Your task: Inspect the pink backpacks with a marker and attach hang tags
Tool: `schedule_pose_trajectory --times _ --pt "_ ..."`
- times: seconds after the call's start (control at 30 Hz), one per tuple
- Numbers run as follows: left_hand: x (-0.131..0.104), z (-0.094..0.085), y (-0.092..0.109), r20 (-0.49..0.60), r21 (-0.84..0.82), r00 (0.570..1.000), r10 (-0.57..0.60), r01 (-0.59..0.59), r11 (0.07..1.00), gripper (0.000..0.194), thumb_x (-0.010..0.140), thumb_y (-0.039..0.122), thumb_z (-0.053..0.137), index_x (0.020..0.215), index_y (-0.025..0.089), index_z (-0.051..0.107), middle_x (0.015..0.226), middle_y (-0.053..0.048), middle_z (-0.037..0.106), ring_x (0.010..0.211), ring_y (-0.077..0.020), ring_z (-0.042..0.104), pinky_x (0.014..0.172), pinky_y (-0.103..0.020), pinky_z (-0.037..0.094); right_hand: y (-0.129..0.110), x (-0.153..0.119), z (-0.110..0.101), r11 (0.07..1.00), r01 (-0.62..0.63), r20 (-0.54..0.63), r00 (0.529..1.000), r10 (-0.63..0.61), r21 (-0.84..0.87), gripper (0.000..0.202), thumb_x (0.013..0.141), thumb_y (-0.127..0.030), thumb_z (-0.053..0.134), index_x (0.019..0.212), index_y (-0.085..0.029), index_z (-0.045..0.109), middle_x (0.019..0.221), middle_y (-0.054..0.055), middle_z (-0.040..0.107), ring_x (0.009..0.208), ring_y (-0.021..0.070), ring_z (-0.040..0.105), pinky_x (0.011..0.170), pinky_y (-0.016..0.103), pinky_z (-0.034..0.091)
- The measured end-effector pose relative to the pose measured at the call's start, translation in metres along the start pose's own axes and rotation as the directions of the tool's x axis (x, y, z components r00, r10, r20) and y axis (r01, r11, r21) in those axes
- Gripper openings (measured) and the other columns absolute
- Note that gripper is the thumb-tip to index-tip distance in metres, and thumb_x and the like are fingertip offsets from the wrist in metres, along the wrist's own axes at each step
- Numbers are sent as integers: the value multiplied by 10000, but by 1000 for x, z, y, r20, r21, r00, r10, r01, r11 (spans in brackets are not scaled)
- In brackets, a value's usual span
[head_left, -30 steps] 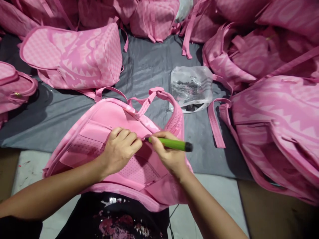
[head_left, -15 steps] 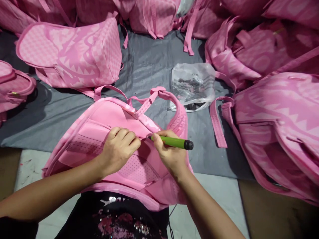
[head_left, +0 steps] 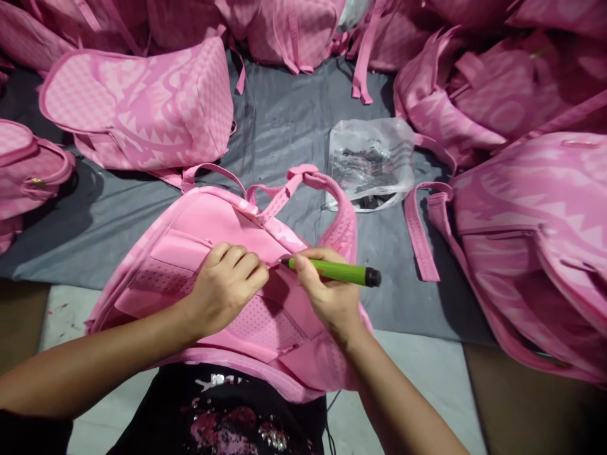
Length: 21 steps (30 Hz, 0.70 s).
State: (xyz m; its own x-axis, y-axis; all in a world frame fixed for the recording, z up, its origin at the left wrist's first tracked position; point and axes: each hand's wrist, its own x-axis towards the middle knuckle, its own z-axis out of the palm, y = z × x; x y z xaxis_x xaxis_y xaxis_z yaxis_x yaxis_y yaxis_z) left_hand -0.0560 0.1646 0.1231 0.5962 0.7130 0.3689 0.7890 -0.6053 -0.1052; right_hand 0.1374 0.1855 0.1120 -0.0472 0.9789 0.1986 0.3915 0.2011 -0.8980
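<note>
An opened pink backpack (head_left: 208, 218) lies in front of me, its inside with pockets and perforated panels facing up. My left hand (head_left: 230, 284) is closed on the lining near the middle, pinching a fold or seam at the fingertips; the exact bit is hidden. From the right, my right hand (head_left: 327, 291) grips a green marker pen (head_left: 344, 272) with a black end. Its dark, narrow tip points left and meets the pink fabric just beside my left fingers. A padded shoulder strap (head_left: 348, 221) curves up behind my right hand.
Beyond the backpack, a clear plastic bag (head_left: 370, 164) with small dark items lies on the grey cloth (head_left: 279, 126). Another pink backpack (head_left: 142, 107) rests at upper left, and a large one (head_left: 535, 208) at right. Several more line the back.
The green pen has shifted slightly right in view, its tip still at the fabric by my left fingers. My left hand stays in nearly the same place. The view has moved a little.
</note>
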Motion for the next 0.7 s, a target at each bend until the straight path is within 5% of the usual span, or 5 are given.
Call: schedule_pose_trajectory --times 0.2,0.3,0.4,0.57,0.7 --pt "3 -25 -30 154 83 987 44 -58 995 214 885 387 604 887 174 616 788 -47 616 777 -216 515 755 -392 356 10 -3 -13 998 -3 -9 1000 4 60 183 885 -373 609 854 -202 667 692 8 680 589 144 626 540 268 510" --pt "2 -33 -37 163 62 981 110 -122 991 249 898 403 577 797 175 586 749 -32 588 748 -203 496 749 -379 351 6 -4 -4 973 205 105 971 -215 102 284 879 -319 639 1153 -247 642 931 38 740 852 190 694 761 337 574" --pt "-4 -43 -42 203 -40 966 161 -156 987 257 927 387 526 790 179 591 762 -28 594 737 -186 488 733 -359 350 2 -5 11 880 471 126 871 -475 58 379 863 -230 656 1238 -247 610 1031 44 735 944 184 677 842 324 560" --pt "0 -63 -57 154 -18 985 81 -79 997 197 933 284 503 820 211 646 712 -11 596 773 -173 519 761 -363 341 4 -2 21 849 529 162 838 -521 -5 358 874 -192 620 1228 -243 608 945 22 733 828 154 653 749 286 552" --pt "26 -59 -64 153 -69 987 39 -28 997 297 881 315 585 1163 222 604 998 -71 642 1014 -241 534 874 -404 377 2 -3 28 817 566 231 814 -533 -110 387 891 -244 601 1277 -257 568 1012 37 718 913 189 631 798 356 494"
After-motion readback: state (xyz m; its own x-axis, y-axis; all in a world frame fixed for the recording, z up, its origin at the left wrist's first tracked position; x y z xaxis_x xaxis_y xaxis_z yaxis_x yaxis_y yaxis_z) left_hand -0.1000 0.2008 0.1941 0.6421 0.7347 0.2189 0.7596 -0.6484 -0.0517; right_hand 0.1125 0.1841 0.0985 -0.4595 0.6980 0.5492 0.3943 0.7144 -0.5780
